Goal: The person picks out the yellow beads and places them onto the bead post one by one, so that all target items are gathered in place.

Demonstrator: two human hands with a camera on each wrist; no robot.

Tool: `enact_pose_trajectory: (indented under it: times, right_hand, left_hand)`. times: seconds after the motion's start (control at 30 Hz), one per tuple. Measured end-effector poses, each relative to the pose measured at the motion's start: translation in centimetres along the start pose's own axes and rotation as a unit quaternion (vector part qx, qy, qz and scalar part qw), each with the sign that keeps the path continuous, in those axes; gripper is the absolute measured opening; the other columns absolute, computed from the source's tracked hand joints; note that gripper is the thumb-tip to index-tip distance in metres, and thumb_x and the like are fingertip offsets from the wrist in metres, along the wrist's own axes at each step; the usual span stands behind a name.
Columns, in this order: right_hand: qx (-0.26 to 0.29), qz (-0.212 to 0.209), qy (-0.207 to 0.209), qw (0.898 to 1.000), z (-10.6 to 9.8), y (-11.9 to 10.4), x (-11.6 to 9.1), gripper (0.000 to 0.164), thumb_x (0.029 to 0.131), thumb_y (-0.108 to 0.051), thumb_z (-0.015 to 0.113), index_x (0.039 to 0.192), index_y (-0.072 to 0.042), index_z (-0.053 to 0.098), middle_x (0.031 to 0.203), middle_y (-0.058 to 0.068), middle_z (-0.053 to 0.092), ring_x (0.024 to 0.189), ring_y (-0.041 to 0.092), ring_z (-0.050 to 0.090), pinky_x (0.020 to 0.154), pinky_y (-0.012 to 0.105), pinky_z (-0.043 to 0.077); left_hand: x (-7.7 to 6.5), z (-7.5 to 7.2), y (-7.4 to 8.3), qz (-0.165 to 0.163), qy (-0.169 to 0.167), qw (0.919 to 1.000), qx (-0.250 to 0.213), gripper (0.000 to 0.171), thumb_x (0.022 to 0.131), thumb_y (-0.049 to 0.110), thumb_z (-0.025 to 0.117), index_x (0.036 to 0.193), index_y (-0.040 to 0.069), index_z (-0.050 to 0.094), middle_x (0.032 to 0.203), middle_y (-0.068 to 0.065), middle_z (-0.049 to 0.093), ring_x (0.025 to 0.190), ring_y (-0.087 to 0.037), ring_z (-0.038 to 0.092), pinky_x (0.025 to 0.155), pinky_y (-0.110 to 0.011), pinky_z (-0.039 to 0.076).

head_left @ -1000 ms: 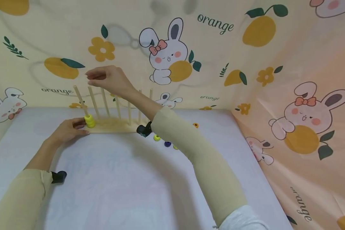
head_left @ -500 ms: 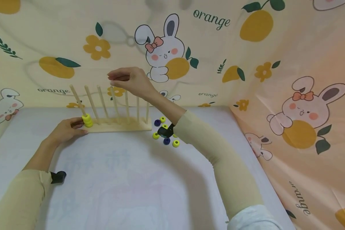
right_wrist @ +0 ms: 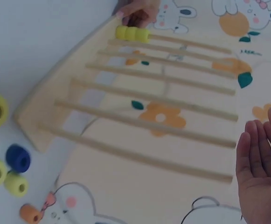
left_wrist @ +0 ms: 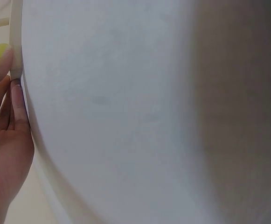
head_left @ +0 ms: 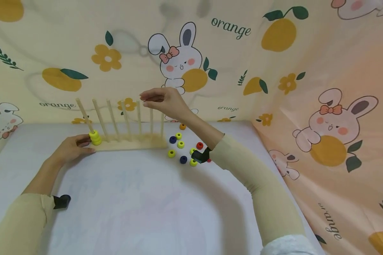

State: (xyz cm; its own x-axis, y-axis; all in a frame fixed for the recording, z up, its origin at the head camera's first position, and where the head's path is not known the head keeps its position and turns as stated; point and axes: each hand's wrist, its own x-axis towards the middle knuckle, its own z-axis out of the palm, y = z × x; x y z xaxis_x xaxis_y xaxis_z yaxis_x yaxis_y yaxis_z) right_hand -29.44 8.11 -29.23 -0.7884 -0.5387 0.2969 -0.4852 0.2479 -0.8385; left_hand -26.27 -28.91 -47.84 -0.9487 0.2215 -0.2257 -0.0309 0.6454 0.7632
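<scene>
Right wrist alone shows the right hand (right_wrist: 261, 186) palm-on, grip loose; left hand (head_left: 68, 150) seemingly pinches the rack (head_left: 131, 145).

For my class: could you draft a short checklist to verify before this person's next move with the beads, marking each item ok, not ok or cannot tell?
1. Rack standing on the table: ok.
2. Left hand gripping the rack's end: ok.
3. Three yellow beads on the leftmost peg: ok.
4. Right hand holding a bead: not ok, it looks empty.
5. Full count of loose beads: cannot tell; the black wrist device overlaps some.
</scene>
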Motion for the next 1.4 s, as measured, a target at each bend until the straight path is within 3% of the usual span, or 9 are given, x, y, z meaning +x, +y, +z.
enact_pose_trajectory:
  times: [0.23, 0.5, 0.8, 1.13, 1.4]
  right_hand:
    - [0.009, -0.007, 0.025, 1.000, -2.2, 1.7, -2.2, 0.025, 0.090, -0.011, 0.074, 0.114, -0.003, 0.073, 0.108, 0.010, 0.074, 0.095, 0.017, 0.071, 0.086, 0.031, 0.058]
    - [-0.005, 0.051, 0.051, 0.997, -4.4, 4.0, -5.4, 0.027, 0.090, -0.014, 0.074, 0.116, -0.004, 0.072, 0.114, 0.014, 0.072, 0.098, 0.018, 0.070, 0.088, 0.029, 0.057]
    - [-0.025, 0.085, 0.049, 0.995, -5.0, 6.0, -8.5, 0.027, 0.092, -0.013, 0.072, 0.118, -0.005, 0.072, 0.114, 0.009, 0.072, 0.099, 0.018, 0.070, 0.091, 0.028, 0.056]
    - [-0.042, 0.122, 0.065, 0.990, -5.5, 7.5, -11.2, 0.027, 0.090, -0.016, 0.075, 0.116, -0.007, 0.073, 0.112, 0.007, 0.073, 0.098, 0.019, 0.070, 0.087, 0.027, 0.058]
    - [-0.041, 0.141, 0.052, 0.988, -5.9, 9.8, -13.5, 0.027, 0.089, -0.020, 0.076, 0.113, -0.008, 0.074, 0.111, 0.008, 0.073, 0.097, 0.020, 0.071, 0.087, 0.027, 0.058]
  left_hand:
    - [-0.1, -0.1, 0.1, 0.013, 0.004, 0.9999, 0.000, 0.087, 0.090, 0.026, 0.075, 0.149, -0.013, 0.025, 0.149, -0.037, 0.033, 0.135, -0.050, 0.038, 0.113, -0.060, 0.029]
    - [-0.1, -0.1, 0.0, 0.014, 0.009, 0.9998, -0.007, 0.085, 0.090, 0.022, 0.075, 0.149, -0.014, 0.026, 0.148, -0.037, 0.035, 0.134, -0.050, 0.040, 0.112, -0.058, 0.032]
    - [-0.5, 0.1, -0.9, 0.012, 0.003, 0.9999, -0.006, 0.087, 0.089, 0.025, 0.076, 0.149, -0.014, 0.027, 0.148, -0.036, 0.036, 0.133, -0.050, 0.041, 0.111, -0.058, 0.033]
    - [-0.7, 0.2, -0.5, 0.015, 0.004, 0.9998, -0.010, 0.085, 0.090, 0.023, 0.075, 0.149, -0.014, 0.026, 0.148, -0.037, 0.036, 0.134, -0.050, 0.040, 0.111, -0.058, 0.033]
    - [-0.5, 0.0, -0.1, 0.016, 0.008, 0.9998, -0.007, 0.084, 0.091, 0.021, 0.074, 0.149, -0.014, 0.025, 0.147, -0.037, 0.036, 0.134, -0.050, 0.040, 0.112, -0.057, 0.033]
